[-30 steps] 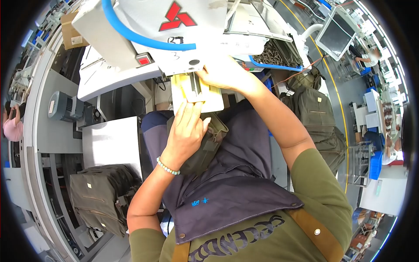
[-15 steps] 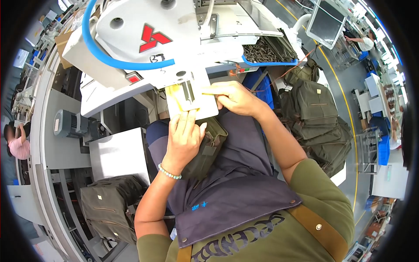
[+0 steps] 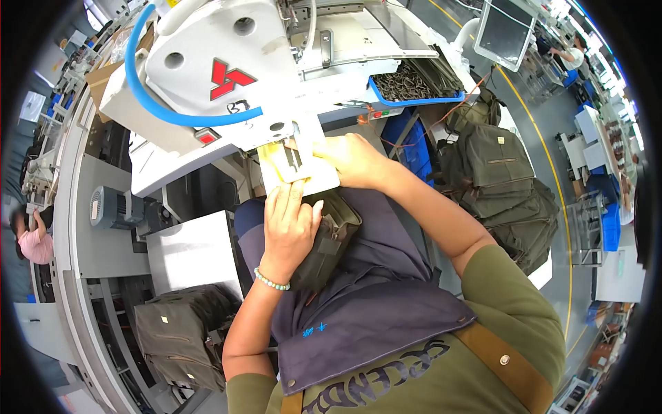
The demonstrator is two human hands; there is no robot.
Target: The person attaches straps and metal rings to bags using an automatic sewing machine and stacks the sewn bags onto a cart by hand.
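Note:
My left hand, with a beaded bracelet on its wrist, lays its outstretched fingertips on the front edge of a white and yellow plate under the sewing machine head. From the right, my right hand reaches over the plate. One of its fingers points in at the metal clamp; its other fingers are hidden or washed out by glare, so any grip does not show. A dark green bag hangs below the plate, against my lap. Whether part of it lies under the clamp is unclear.
A blue tray of small metal pieces and dark straps sits on the machine table. Dark green backpacks are piled at right; another backpack lies lower left. A blue hose curves before the head. Co-workers stand at both far sides.
My right hand has moved left, further over the plate, and its finger now reaches the clamp. My left hand stays at the plate's front edge. The view has shifted slightly.

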